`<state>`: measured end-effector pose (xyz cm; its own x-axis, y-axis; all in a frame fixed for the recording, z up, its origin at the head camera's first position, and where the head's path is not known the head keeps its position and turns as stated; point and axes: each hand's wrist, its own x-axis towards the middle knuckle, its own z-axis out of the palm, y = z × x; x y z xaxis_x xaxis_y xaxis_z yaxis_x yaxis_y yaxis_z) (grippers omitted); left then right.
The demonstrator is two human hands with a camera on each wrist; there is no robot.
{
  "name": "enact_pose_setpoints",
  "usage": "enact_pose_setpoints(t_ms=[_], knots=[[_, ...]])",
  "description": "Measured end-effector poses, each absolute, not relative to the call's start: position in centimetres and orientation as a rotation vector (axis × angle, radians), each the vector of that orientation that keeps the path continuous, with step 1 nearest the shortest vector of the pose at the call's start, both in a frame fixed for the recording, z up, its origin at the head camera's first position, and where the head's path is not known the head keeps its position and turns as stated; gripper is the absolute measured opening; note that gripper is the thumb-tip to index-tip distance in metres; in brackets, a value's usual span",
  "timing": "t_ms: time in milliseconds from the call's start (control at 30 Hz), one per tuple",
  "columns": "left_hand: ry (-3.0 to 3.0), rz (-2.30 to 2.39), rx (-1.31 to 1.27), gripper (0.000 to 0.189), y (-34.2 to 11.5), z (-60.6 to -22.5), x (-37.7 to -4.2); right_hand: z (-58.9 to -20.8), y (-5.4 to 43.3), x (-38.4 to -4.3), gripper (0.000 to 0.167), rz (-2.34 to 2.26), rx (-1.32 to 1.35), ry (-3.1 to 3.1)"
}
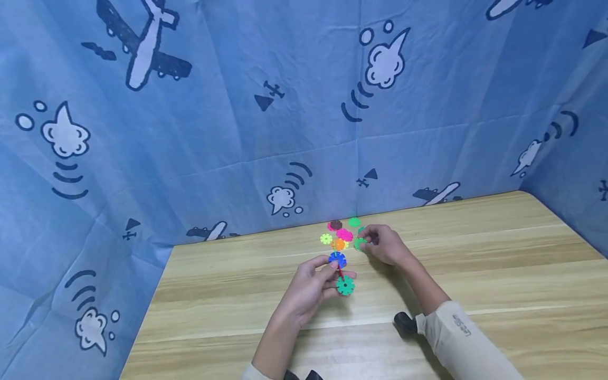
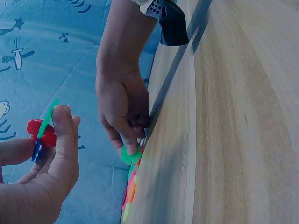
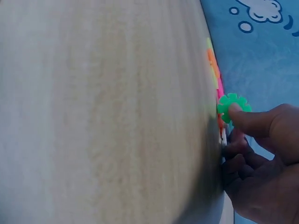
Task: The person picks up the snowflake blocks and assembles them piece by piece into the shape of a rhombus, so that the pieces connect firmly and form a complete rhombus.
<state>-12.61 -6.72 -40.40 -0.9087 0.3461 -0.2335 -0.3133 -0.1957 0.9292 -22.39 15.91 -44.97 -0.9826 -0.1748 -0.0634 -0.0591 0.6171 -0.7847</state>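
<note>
My left hand (image 1: pixel 306 287) grips a small chain of joined plastic snowflake discs above the table. In it are a blue disc (image 1: pixel 338 259), a red disc (image 2: pixel 48 138) seen edge-on from the head, and a teal-green disc (image 1: pixel 345 285) at the near end. Thumb and fingers pinch the chain around the blue disc. Farther forward and to the right, my right hand (image 1: pixel 388 246) pinches a green disc (image 3: pixel 229 101) between thumb and fingers, right beside the loose discs. In the left wrist view that green disc (image 2: pixel 128 156) hangs from the fingertips close to the tabletop.
Several loose discs lie at the table's back edge, among them a pink disc (image 1: pixel 344 234), an orange disc (image 1: pixel 339 244), a yellow disc (image 1: pixel 325 239) and a brown disc (image 1: pixel 335 225). Behind the wooden table (image 1: pixel 228 295) hangs a blue printed cloth (image 1: pixel 304 105).
</note>
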Motion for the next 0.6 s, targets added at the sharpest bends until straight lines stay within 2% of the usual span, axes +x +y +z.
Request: enact_pose_setpoints(t_ms=[600], knots=[[1.671, 2.131, 0.023, 0.035, -7.0, -40.4, -12.6, -42.8, 16.3, -20.1, 0.025, -1.604, -0.293, 2.47]])
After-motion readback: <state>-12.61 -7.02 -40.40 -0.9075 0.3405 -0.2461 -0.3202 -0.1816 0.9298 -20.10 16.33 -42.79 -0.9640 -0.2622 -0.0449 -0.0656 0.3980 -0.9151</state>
